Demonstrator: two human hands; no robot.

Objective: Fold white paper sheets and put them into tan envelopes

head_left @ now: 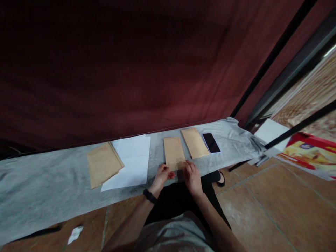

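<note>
A brown paper envelope (174, 150) lies in front of me at the near edge of the cloth-covered bench. My left hand (163, 174) pinches its near left corner, and my right hand (191, 174) grips its near right corner. Both hands are closed, with the fingertips partly hidden. Right of it rests a second brown envelope (195, 142), apart from my hands. To the left, a stack of larger brown envelopes (101, 164) overlaps white paper sheets (137, 157).
A dark-screened phone (211, 143) lies right of the envelopes on the grey cloth (52, 178). Behind the bench hangs a dark red curtain (147, 77). Black metal bars (273, 59) and a red-yellow box (312, 154) stand at the right. A white scrap (75, 234) lies on the tiled floor.
</note>
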